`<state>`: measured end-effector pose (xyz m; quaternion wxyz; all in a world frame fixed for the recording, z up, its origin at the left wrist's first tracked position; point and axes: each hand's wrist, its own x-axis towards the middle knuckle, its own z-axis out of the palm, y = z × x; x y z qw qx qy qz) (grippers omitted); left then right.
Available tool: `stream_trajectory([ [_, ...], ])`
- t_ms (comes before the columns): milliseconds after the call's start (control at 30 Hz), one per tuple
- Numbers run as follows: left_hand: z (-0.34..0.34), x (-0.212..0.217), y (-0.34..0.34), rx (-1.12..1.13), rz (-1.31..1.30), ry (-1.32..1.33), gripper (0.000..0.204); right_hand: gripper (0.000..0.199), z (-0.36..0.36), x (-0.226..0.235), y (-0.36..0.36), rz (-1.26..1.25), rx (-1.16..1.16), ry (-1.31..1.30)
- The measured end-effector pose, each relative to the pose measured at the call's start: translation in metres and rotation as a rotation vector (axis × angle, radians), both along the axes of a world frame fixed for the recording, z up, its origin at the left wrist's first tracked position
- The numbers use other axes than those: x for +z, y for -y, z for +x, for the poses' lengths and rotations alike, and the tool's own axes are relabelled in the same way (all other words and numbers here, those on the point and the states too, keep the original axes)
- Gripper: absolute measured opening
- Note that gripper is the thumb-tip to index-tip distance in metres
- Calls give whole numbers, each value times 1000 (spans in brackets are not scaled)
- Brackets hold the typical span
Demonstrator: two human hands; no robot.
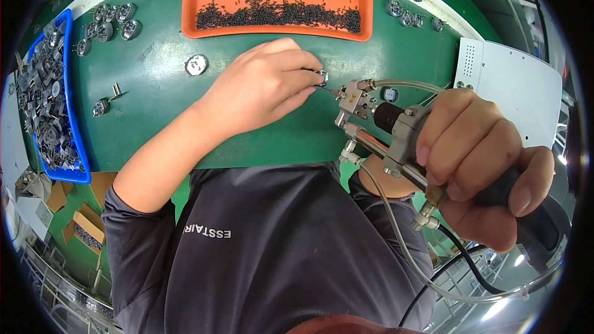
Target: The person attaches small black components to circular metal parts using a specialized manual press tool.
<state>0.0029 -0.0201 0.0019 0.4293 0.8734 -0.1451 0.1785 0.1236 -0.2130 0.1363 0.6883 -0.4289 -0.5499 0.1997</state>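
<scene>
Nearest to my camera is the right hand [479, 158], wrapped tight round the tool [402, 139].

The part [323, 78], small and silvery, is pinched in the fingertips of the left hand [269, 80], over the table [111, 142], on the near side of the tray [189, 0]. Fingers hide most of it, so I can't tell its full shape. The tool's thin tip [334, 92] is right by it; I can't see if they touch.

If I let the pinch go loose, the part could spin or slide. If I lean the tool, the tip could skid and jab a finger. A tug on the bendy, pale hose [405, 83] could pull the tool off line.

The tool is hard grey metal and smooth black plastic. The table is green, flat and a bit shiny. The tray is orange with round corners, and holds lots of tiny black bits [278, 17] that look like screws. A round disc [197, 65] lies left of the left hand. Far left, the blue bin [75, 124] has a bumpy, grey-black pile.
</scene>
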Motion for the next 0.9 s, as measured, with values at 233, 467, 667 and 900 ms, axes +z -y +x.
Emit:
stream_trajectory([
  [233, -1, 0, -1, 7, 5, 0, 17, 37, -3, 13, 4, -71, -4, 7],
  [467, -2, 1, -1, -9, 15, 17, 17, 38, -13, 4, -3, 48, -32, -33],
  [667, 0, 2, -2, -14, -26, 23, 16, 39, -11, 7, -1, 162, -37, -60],
  [900, 0, 0, -4, -22, -83, -25, 15, 38, 2, 25, 31, -36, 31, 42],
])
